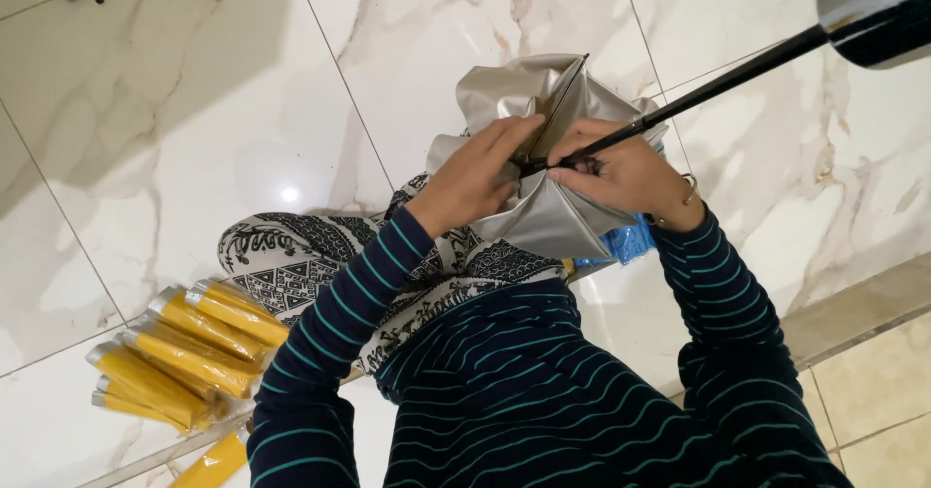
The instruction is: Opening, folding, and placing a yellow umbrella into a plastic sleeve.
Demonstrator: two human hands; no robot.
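1. I see both hands working on a silver-grey umbrella canopy [543,221], held over the lap. The work looks mid-way to me: the fabric is bunched and creased around the shaft, not spread and not rolled tight.
2. Left hand [472,179]: fingers laid flat and pressed on the fabric, thumb side near a thin metal rib [562,105]. I can't tell if it pinches the rib or only steadies the cloth.
3. Right hand [626,170]: fingers closed around the black shaft [713,82] where it meets the canopy.
4. The shaft runs up and right from the grip to a dark, shiny rounded end [873,8] at the frame corner.
5. Just under the right wrist: a bit of blue plastic packaging [626,244], mostly hidden by the canopy.
6. Well down and left of the grip, on the marble floor [194,110]: a stack of yellow sleeved rolls [184,352] with silver ends, likely folded umbrellas. One more yellow piece [215,464] lies below them.
7. No labels or signs readable.
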